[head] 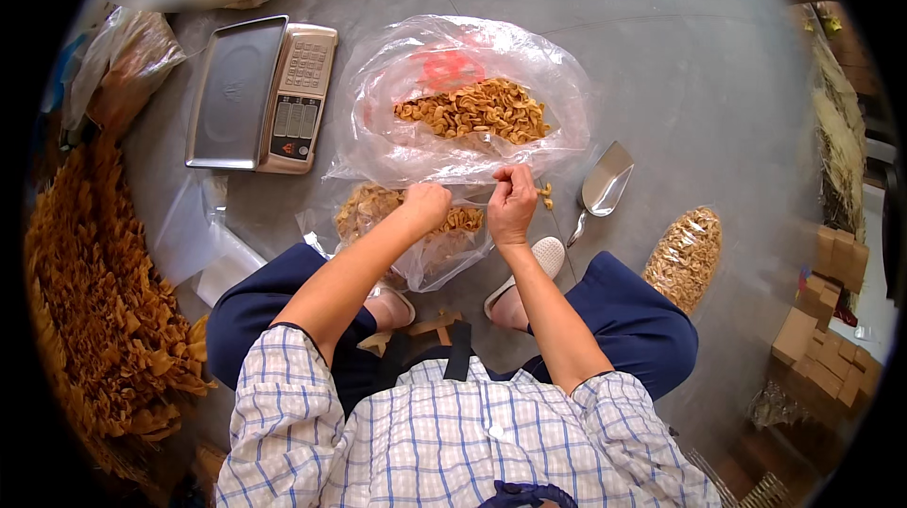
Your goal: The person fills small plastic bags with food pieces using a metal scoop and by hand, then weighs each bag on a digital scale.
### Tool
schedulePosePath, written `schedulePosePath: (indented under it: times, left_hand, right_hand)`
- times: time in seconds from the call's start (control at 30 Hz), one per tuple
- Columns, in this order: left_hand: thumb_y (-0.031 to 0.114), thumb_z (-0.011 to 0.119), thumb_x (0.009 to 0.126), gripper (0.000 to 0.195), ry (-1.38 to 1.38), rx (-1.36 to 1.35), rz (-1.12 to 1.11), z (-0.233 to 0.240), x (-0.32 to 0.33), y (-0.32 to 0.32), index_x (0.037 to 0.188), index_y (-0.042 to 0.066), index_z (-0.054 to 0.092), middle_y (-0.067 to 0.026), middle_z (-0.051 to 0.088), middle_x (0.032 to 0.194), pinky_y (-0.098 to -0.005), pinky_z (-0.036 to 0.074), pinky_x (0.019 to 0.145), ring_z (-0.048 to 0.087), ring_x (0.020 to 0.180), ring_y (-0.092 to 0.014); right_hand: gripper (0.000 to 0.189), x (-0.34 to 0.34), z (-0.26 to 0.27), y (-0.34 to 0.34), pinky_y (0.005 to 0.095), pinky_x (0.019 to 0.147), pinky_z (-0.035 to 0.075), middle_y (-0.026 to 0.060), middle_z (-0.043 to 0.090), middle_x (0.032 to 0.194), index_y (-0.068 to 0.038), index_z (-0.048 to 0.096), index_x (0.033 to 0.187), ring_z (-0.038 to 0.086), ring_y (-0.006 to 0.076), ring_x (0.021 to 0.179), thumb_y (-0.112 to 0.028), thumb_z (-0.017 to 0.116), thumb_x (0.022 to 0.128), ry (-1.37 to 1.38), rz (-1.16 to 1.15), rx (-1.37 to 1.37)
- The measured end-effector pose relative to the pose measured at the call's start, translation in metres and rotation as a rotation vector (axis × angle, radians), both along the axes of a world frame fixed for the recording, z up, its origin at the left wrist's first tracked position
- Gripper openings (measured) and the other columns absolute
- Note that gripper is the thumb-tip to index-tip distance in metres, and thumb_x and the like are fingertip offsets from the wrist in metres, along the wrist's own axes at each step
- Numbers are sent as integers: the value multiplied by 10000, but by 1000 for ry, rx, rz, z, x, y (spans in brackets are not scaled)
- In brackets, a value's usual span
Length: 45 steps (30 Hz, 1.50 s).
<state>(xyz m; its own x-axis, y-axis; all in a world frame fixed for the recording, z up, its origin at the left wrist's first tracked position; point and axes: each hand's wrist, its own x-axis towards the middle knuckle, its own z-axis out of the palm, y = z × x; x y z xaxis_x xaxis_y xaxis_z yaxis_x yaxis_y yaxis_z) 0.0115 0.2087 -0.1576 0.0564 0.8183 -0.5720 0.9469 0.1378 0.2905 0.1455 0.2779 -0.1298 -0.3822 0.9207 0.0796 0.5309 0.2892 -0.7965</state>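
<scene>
A large clear plastic bag (468, 36) lies wide open on the floor, with dried yellow-brown curled pieces (489, 111) inside. Just below it, nearer my feet, is a smaller clear plastic bag (432, 260) partly filled with similar pieces. My left hand (427, 204) is closed at the meeting edges of the two bags, seemingly gripping plastic film. My right hand (513, 203) pinches plastic at the right, thumb against fingers. Which bag's edge each hand holds cannot be told for certain. A few loose pieces (545, 195) lie right of my right hand.
A digital scale (301, 97) stands at left, a metal scoop (607, 178) at right. A filled bag (684, 256) lies beyond my right knee. Flat plastic bags (230, 267) and a heap of brown dried material (106, 309) are at left, cardboard boxes (815, 345) at far right.
</scene>
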Motion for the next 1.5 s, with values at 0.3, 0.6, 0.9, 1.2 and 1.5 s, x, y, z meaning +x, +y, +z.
schedulePosePath:
  times: [0.3, 0.6, 0.9, 1.2, 1.5]
  left_hand:
    - [116, 519, 800, 150, -746, -344, 501, 58, -60, -9, 734, -7, 572, -70, 613, 647, -261, 460, 515, 588, 594, -125]
    - [174, 499, 839, 179, -1087, -450, 561, 143, -65, -62, 751, 20, 528, -99, 616, 675, -264, 513, 537, 627, 624, -165]
    - [157, 468, 859, 188, -1418, -444, 547, 160, -53, -73, 763, 3, 520, -95, 602, 615, -215, 494, 431, 616, 533, -154]
    - [320, 637, 736, 413, -797, 218, 797, 122, -28, -37, 965, -4, 523, -89, 578, 662, -263, 466, 443, 554, 490, -137]
    - [404, 635, 714, 574, -629, 468, 527, 70, -55, 20, 1110, 14, 494, -165, 552, 1057, -345, 408, 855, 520, 1008, -262]
  right_hand:
    - [419, 64, -74, -79, 267, 556, 475, 117, 583, 834, 52, 485, 1066, 552, 175, 660, -155, 631, 732, 91, -322, -1001]
    - [181, 57, 82, -28, 278, 352, 372, 59, 548, 560, 7, 615, 851, 487, 137, 393, -140, 531, 785, 7, 38, -473]
    - [255, 75, 206, -6, 324, 475, 435, 124, 575, 613, 33, 589, 842, 539, 208, 476, -199, 601, 736, -422, 330, -329]
    - [426, 69, 131, 24, 389, 732, 440, 174, 595, 865, -9, 530, 969, 561, 304, 876, -222, 697, 639, -787, 267, 27]
    - [507, 5, 129, 65, 332, 846, 403, 127, 496, 1134, -63, 452, 1164, 491, 262, 1018, -203, 627, 710, -331, 697, 223]
